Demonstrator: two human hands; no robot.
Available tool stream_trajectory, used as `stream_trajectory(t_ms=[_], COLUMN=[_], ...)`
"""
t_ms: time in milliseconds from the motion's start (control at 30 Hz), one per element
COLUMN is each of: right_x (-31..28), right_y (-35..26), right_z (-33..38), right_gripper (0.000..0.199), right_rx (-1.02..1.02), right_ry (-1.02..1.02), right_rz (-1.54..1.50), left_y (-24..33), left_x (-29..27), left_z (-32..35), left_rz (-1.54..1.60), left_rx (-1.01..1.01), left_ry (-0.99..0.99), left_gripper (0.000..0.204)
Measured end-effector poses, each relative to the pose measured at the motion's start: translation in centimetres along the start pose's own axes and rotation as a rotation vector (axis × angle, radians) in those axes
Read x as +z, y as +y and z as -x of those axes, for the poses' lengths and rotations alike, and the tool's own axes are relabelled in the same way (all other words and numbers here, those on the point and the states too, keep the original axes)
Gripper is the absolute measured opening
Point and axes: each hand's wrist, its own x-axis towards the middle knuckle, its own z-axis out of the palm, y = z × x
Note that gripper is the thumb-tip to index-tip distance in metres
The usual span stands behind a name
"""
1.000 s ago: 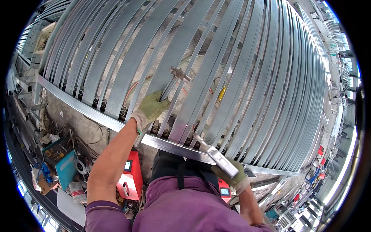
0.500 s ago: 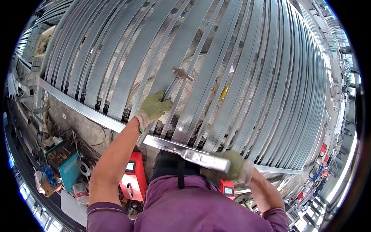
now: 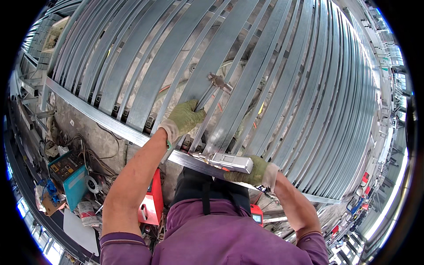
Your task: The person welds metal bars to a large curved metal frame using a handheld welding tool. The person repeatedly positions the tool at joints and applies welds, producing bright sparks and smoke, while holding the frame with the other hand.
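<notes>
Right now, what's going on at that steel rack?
A person in a purple shirt leans over a frame of long galvanized steel strips. The gloved left hand grips the handle of a hammer whose head rests among the strips. The gloved right hand holds a silver handheld tool, nozzle pointing left along the cross rail. A red machine sits on the floor below.

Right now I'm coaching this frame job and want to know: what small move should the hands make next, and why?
Probably slide the right hand a little left, bringing the tip of the silver tool onto the joint where a slat meets the cross rail. The tool lies along that rail with its nose just short of a slat end, while the left hand grips the hammer resting on the slats.
</notes>
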Motion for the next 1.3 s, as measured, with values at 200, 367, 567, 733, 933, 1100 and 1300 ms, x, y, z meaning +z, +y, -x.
stream_trajectory(t_ms=[200,367,567,733,933,1100,1300], right_x=[-1.5,-2.1,-2.0,-2.2,-2.3,-2.2,-2.3], right_y=[0.0,0.8,-0.3,0.0,-0.4,-0.5,-0.5], right_z=[-0.7,-1.6,-1.2,-1.4,-1.5,-1.2,-1.1], right_gripper=[0.066,0.065,0.063,0.068,0.069,0.070,0.071], right_rx=[-0.005,-0.046,-0.022,0.000,0.091,0.125,0.121], right_ry=[-0.028,-0.072,-0.032,-0.070,-0.112,-0.067,-0.084], right_rz=[0.378,0.400,0.441,0.452,0.387,0.386,0.443], left_y=[0.4,-0.8,-1.7,-1.6,-1.5,-1.2,-0.2], left_x=[0.0,0.3,0.5,0.6,0.5,0.4,0.0], left_z=[0.2,-0.5,-1.1,-1.1,-1.1,-1.0,-0.5], left_rz=[-0.021,0.014,0.029,0.019,-0.021,-0.050,-0.034], left_rx=[0.016,0.040,0.036,0.016,0.028,0.010,-0.028], left_ry=[0.019,0.017,0.023,0.038,0.048,0.057,0.015], left_gripper=[0.044,0.041,0.027,0.020,0.019,0.019,0.041])
